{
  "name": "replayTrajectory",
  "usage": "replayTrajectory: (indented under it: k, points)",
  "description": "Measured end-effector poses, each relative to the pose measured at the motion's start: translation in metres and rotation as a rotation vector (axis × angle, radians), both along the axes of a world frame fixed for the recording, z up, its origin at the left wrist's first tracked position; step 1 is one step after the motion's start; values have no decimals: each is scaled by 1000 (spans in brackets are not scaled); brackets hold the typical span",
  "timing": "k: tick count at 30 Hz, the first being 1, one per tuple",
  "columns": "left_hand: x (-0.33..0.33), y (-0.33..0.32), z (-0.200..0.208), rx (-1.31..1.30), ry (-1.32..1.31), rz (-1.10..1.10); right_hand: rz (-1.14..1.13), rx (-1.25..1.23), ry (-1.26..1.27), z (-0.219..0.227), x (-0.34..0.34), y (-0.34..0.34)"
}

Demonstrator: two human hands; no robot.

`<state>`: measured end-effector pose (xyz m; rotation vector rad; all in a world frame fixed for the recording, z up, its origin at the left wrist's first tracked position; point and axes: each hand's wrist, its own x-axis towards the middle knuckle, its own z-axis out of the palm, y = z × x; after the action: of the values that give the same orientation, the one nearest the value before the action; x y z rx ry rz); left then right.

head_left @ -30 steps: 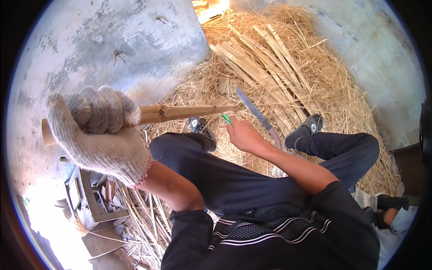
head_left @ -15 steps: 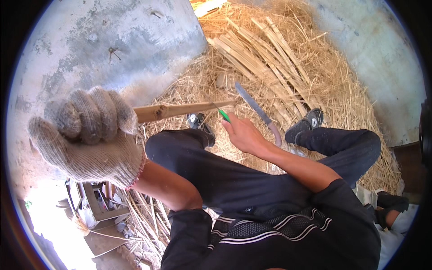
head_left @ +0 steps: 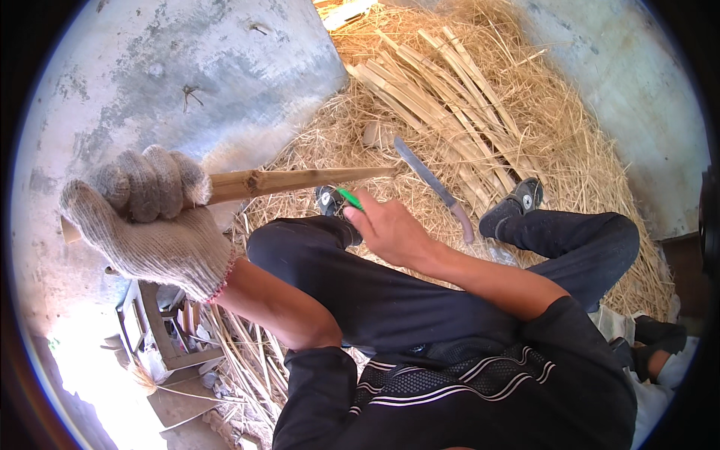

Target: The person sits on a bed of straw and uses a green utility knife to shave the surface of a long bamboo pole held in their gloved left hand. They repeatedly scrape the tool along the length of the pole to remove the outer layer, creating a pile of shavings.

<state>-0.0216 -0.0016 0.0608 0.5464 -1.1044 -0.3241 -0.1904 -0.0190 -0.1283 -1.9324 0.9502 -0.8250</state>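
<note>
My left hand (head_left: 161,236), in a grey knitted glove, is closed around a split bamboo strip (head_left: 292,180). The strip points to the right and tapers at its far end; its short butt sticks out left of the glove. My bare right hand (head_left: 396,234) is wrapped around a small knife with a green handle (head_left: 349,198), just below the strip. Its thin blade is hard to make out now. Beyond the right hand, a long machete (head_left: 424,172) with a curved brownish handle lies on the shavings between my feet.
A bundle of split bamboo strips (head_left: 442,97) lies on a deep bed of straw-like shavings (head_left: 585,165). Grey walls (head_left: 247,75) stand on both sides. At lower left are a wooden frame (head_left: 161,334) and long thin strips (head_left: 259,360). Someone's arm (head_left: 660,363) shows at lower right.
My right hand has drawn the knife left and slightly down along the strip. My left hand has shifted slightly right, and the strip's butt now shows beyond the glove.
</note>
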Motion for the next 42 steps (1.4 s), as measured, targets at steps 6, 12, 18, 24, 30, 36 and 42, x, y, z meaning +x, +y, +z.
replayTrajectory:
  k: [6, 12, 18, 24, 30, 36, 42]
  points:
    - [-17, -12, 3, 32, 186, 283, -148, 45, 232, -84, -2, -35]
    - [5, -2, 0, 35, 131, 186, 54, 69, 59, -27, 4, -18]
    - [-2, -7, 3, 94, 299, 394, -95, 117, 173, -50, 27, -32]
    - [15, -1, 0, 75, 285, 279, -57, 47, 152, -31, 31, -16]
    - [14, 4, 1, 79, 245, 262, -26, 64, 209, -16, 29, -23]
    - [3, 0, 1, 83, 185, 245, -156, -28, 281, -64, 13, -37]
    - [14, 8, -2, 98, 183, 195, -24, -30, 212, -16, 31, -24]
